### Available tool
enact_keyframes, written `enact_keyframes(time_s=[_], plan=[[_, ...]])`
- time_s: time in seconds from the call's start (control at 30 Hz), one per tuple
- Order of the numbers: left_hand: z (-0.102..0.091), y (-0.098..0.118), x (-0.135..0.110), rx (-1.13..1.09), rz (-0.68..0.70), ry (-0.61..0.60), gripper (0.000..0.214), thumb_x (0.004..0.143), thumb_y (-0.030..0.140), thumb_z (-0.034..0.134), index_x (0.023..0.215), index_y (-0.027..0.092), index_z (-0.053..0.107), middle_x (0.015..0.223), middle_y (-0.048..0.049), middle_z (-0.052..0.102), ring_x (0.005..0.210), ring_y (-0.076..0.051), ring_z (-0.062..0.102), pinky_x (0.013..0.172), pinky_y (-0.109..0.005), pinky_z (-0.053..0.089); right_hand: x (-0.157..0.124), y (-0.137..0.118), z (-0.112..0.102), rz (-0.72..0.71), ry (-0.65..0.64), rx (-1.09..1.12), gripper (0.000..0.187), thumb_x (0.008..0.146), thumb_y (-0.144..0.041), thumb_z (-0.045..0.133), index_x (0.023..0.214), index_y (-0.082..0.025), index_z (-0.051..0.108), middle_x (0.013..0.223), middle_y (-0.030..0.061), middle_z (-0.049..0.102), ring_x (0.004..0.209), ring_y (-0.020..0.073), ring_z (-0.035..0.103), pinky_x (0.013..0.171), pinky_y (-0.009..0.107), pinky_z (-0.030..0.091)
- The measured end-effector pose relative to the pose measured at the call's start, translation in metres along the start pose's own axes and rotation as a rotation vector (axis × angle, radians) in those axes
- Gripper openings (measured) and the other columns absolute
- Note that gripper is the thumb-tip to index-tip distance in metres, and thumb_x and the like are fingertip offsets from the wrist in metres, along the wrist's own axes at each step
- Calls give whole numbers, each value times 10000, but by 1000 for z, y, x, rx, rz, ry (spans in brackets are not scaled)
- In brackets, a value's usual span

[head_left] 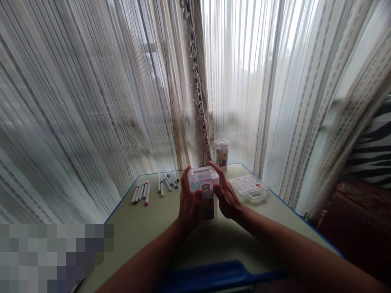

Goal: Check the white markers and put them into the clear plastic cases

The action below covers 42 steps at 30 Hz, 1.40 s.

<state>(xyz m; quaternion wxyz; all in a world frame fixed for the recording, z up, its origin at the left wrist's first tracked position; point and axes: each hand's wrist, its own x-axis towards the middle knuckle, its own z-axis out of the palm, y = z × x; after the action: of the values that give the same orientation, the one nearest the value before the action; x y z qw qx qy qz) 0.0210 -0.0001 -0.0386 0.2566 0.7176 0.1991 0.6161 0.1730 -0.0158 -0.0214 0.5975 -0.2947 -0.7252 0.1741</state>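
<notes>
A clear plastic case [205,183] with a latch on its front and a dark label lower down stands upright at the middle of the table. Colored bits show through its lid. My left hand [190,199] is wrapped about the case's left side, its thumb near the front by the latch. On the opposite side my right hand [225,193] grips the case, fingers along the top edge and thumb close to the latch. The fingertips at the back are partly hidden. Whether the lid is fully fastened cannot be made out.
White markers [142,192] with colored ends lie at the left, and another marker group [168,182] is nearer the middle. A second clear case [222,154] stands behind; a flat clear case [249,188] lies right. The table [146,232] has blue edges; curtains [244,81] hang behind.
</notes>
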Motion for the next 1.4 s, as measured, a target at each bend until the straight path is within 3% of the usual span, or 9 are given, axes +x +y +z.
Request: enact_keyframes(time_s=[0.17, 0.3, 0.47, 0.6, 0.73, 0.9, 1.13, 1.27, 1.4], plan=[[-8, -2, 3, 108, -66, -73, 776, 975, 468, 487, 1575, 173, 94, 1396, -182, 564, 1271, -294, 563, 1122, -486, 346, 1, 8, -9, 63, -176, 0, 732, 939, -573, 532, 1505, -175, 295, 1023, 90, 694, 794, 213, 631, 734, 380, 530], [-12, -2, 12, 80, -187, -75, 714, 916, 515, 564, 1479, 167, 298, 1306, -175, 622, 1123, -300, 648, 941, -434, 500, 8, 16, -18, 182, -252, -3, 798, 839, -501, 703, 1466, -161, 347, 972, 73, 688, 812, 199, 633, 643, 304, 514], [-22, -9, 24, -41, -485, -195, 497, 850, 493, 627, 1203, 152, 549, 1099, -130, 711, 996, -293, 683, 835, -406, 540, 14, 27, -32, 385, -360, 2, 608, 767, -491, 782, 1215, -115, 616, 776, 22, 660, 703, 160, 609, 595, 265, 464], [-34, -10, 33, -53, -679, -357, 572, 777, 546, 691, 1177, 149, 592, 1082, -138, 723, 905, -293, 705, 700, -369, 551, 12, 35, -30, 438, -348, 76, 539, 761, -523, 785, 1088, -110, 672, 720, 18, 667, 636, 148, 616, 561, 263, 472], [-33, -6, 52, -46, -680, -311, 646, 759, 559, 735, 1251, 171, 578, 1100, -146, 729, 895, -283, 718, 635, -331, 551, 24, 41, -32, 388, -254, 150, 616, 744, -519, 804, 1176, -117, 626, 857, 76, 731, 778, 204, 697, 668, 328, 553], [16, 0, 108, -16, -469, -287, 624, 686, 509, 836, 1175, 175, 641, 1092, -126, 720, 864, -248, 725, 726, -356, 577, 61, 43, -92, 277, -171, 220, 617, 733, -469, 823, 1224, -163, 610, 1024, 112, 748, 934, 251, 725, 847, 445, 579], [145, -18, 157, 102, -411, -209, 707, 759, 379, 824, 1369, 144, 553, 1244, -198, 664, 1002, -272, 718, 814, -354, 588, 71, 71, -209, 305, -38, 163, 614, 675, -416, 876, 1179, -168, 628, 1076, 133, 733, 976, 266, 715, 931, 496, 544], [183, -40, 149, 146, -465, -238, 750, 724, 213, 835, 1400, 103, 528, 1299, -239, 634, 1066, -294, 702, 887, -375, 569, 55, 106, -233, 375, 35, 135, 621, 667, -441, 879, 1168, -191, 611, 1079, 124, 716, 938, 256, 720, 908, 498, 555], [187, -62, 139, 196, -515, -314, 663, 688, 26, 741, 1333, 54, 587, 1271, -251, 658, 1033, -291, 708, 887, -371, 564, 52, 142, -232, 427, 74, 167, 619, 638, -366, 907, 1149, -191, 604, 1098, 123, 696, 957, 250, 708, 908, 491, 561]])
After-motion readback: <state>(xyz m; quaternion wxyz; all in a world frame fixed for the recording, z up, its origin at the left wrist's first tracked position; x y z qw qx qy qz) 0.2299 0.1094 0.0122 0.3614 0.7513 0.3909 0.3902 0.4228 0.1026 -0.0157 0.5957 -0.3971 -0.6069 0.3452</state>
